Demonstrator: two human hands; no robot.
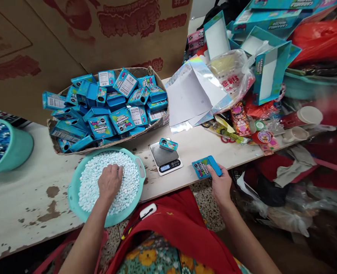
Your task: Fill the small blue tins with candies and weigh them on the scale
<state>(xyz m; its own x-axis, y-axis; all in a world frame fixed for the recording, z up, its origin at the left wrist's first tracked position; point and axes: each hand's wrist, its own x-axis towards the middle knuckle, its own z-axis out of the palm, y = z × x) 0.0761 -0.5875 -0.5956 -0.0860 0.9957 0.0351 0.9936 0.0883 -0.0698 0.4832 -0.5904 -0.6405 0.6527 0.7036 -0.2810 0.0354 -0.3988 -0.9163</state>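
My left hand [110, 182] is down in a teal basin [74, 186] heaped with small white candies [125, 171], its fingers curled into the pile. What they grasp is hidden. My right hand [220, 182] holds a small blue candy box [205, 167] at the table's front edge. Between the hands sits a small digital scale [166, 159] with an open blue box [168, 144] on its platform.
A cardboard tray [157, 76] piled with several blue boxes stands behind the basin. A teal bucket [16, 148] of shiny blue pieces is at far left. White and holographic sheets [189, 95], wrappers, lids and display cartons [268, 72] crowd the right. Large cardboard cartons stand behind.
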